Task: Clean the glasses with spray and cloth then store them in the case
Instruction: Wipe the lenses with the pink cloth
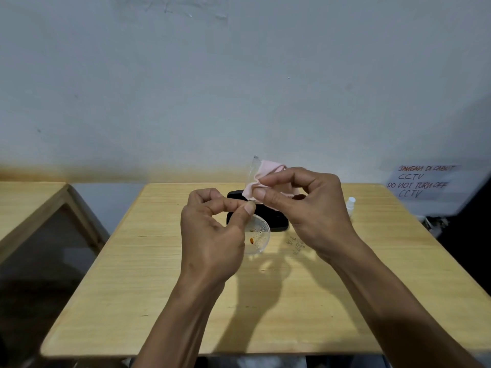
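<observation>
The left hand (pixel 212 229) was the nearer of the two, its thumb and curled fingers pinching the clear-framed glasses (pixel 257 235) near the bridge, so that one round lens hung below and just right of the thumb, wet with droplets and carrying a small orange speck. The frame's long axis ran steeply up and away from that lens towards the right hand (pixel 300 205), which sat a little farther off and higher. Its thumb and forefinger pinched a pink cloth (pixel 265 176) around the upper lens, whose clear edge stood up just past the cloth's left side. Both hands were narrowly closed on what they held, and the glasses were off the wooden table (pixel 159 288), held between the two.

By my judgement the wiping was under way and the lower lens not yet done, so the cloth would have to travel down along the frame towards the left hand.

Beyond the hands a black case (pixel 276 221) lay flat on the table, directly under and behind the glasses, nearer the right hand. Farther right stood a small white spray bottle (pixel 350 205), well apart from the case.
</observation>
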